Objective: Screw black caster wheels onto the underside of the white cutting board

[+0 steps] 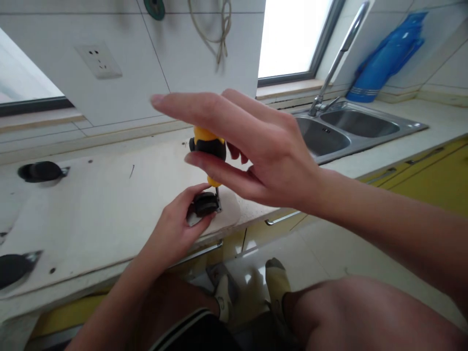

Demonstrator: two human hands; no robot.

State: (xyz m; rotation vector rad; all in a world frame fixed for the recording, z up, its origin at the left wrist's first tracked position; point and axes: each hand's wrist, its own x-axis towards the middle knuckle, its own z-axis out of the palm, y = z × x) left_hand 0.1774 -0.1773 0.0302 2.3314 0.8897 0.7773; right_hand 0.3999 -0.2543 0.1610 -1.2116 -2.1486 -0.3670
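Note:
My right hand [256, 146] grips a yellow and black screwdriver [209, 146] from above, its index finger stretched out over the handle. The screwdriver stands upright, and its shaft meets the metal plate of a black caster wheel [205, 204]. Around that caster, my left hand [183, 214] closes its thumb and fingers, holding it against a white board [109, 209]. Two more black casters sit on the board's left part, one toward the back [42, 171] and one at the front [16, 269]. The screw under the tip is too small to make out.
The board lies on a countertop [395, 151] with yellow cabinets below. A double steel sink [351, 129] with a tall faucet [340, 53] is to the right, and a blue thermos [389, 56] stands behind it. A socket [98, 61] and a looped cord [223, 29] are on the wall.

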